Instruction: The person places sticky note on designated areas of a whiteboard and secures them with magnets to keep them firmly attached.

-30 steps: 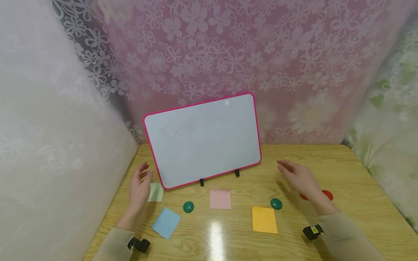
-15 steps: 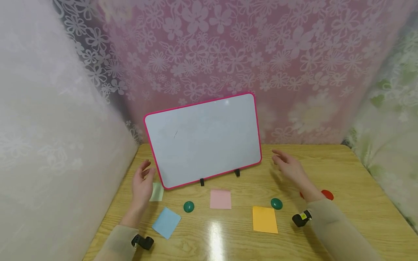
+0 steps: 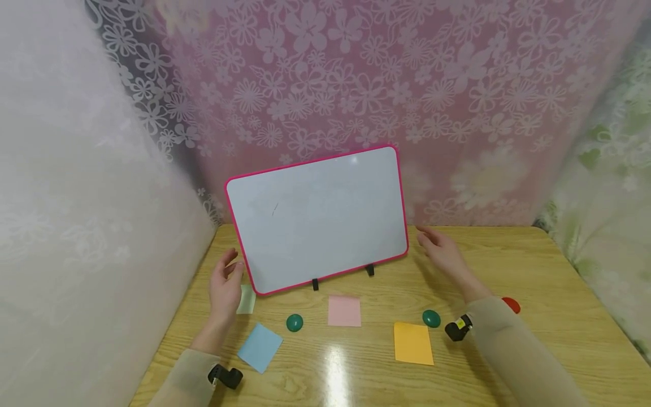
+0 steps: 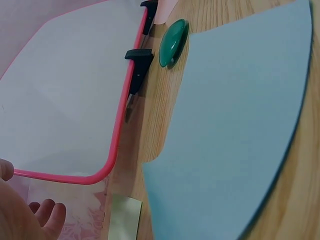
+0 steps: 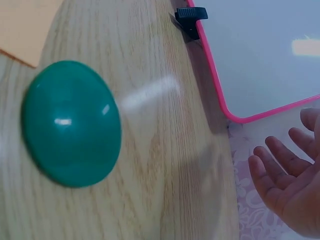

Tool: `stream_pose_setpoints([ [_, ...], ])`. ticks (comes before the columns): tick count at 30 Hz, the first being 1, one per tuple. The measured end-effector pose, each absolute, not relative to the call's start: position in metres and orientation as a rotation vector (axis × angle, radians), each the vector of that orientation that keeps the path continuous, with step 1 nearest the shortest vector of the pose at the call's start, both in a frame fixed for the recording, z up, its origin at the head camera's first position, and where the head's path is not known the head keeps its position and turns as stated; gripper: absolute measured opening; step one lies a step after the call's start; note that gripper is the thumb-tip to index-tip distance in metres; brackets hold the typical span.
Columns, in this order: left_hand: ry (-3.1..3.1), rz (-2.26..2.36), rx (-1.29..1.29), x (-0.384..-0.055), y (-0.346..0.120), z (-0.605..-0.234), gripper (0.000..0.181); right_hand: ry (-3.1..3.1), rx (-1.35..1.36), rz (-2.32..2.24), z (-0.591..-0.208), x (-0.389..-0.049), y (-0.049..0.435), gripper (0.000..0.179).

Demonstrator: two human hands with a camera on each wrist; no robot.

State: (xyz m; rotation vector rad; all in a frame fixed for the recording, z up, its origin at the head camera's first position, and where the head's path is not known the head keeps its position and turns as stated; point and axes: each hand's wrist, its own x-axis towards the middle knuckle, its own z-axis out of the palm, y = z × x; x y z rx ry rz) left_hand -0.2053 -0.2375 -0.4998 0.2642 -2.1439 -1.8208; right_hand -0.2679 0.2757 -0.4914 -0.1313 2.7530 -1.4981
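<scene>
A whiteboard with a pink frame leans at a tilt on two black stand feet, its left side lower than its right. Beside its lower left edge is my left hand, fingers loosely bent and holding nothing. In the left wrist view the thumb overlaps the pink frame; whether it touches, I cannot tell. My right hand reaches toward the lower right edge, a small gap away. Its fingers are spread and relaxed, with nothing in them.
On the wooden table lie blue, pink, orange and pale green sticky notes. Two green magnets and a red magnet, partly behind the right sleeve, lie among them. Walls stand left, right and behind.
My right hand has moved left and away from me, closer to the whiteboard's right edge. The left hand has shifted slightly right toward the left edge. The whiteboard and notes stay put.
</scene>
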Motion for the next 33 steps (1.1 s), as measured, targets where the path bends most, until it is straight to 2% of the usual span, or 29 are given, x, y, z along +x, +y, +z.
stream_pose_setpoints([
  [14, -2.104, -1.894, 0.269, -0.208, -0.234, -0.501, 0.046, 2.727, -0.118, -1.708, -0.498, -0.297, 0.260, 0.051],
  [33, -2.069, -1.866, 0.277, -0.211, -0.226, -0.509, 0.032, 2.628, -0.100, -1.910, -0.500, -0.310, 0.249, 0.045],
])
